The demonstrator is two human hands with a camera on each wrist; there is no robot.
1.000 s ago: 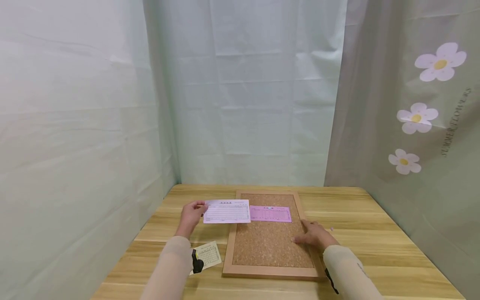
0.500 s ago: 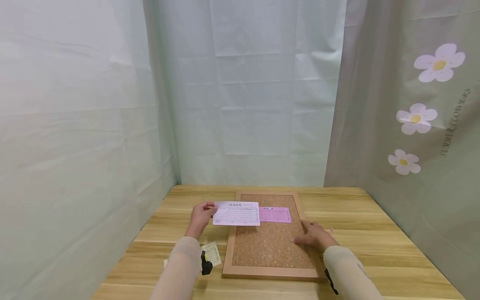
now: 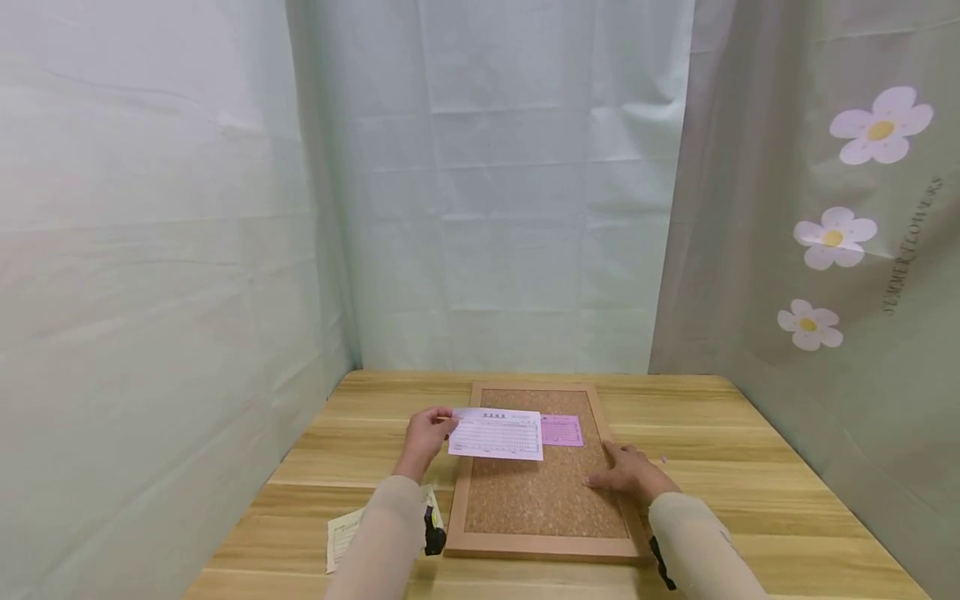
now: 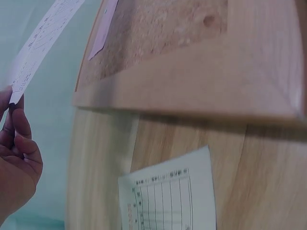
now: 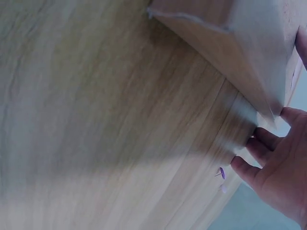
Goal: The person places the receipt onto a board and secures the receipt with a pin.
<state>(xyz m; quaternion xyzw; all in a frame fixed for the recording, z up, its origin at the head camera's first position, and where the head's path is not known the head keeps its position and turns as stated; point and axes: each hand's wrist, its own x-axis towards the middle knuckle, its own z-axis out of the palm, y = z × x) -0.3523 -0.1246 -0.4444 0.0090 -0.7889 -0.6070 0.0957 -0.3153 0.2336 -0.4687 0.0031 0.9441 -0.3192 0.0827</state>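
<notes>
My left hand (image 3: 429,440) pinches the left edge of a white printed form (image 3: 497,435), raised over the upper part of a wood-framed cork board (image 3: 547,500). The form covers the left portion of a pink form (image 3: 562,431) lying on the cork. In the left wrist view, thumb and fingers meet at the corner of the white form (image 4: 36,45). My right hand (image 3: 632,472) rests at the board's right side, thumb on the cork. In the right wrist view, its outstretched fingers (image 5: 259,143) lie along the frame (image 5: 244,62) and the table.
Pale yellow printed paper (image 3: 343,537) lies on the wooden table (image 3: 720,492), partly behind my left forearm. A purple thumbtack (image 5: 222,173) sits on the table near my right fingertips. Hanging curtains (image 3: 510,208) surround the table's back and sides.
My left hand has carried the white form rightward and slightly nearer, covering more of the pink form. More yellow paper shows left of the forearm. The right hand stays put.
</notes>
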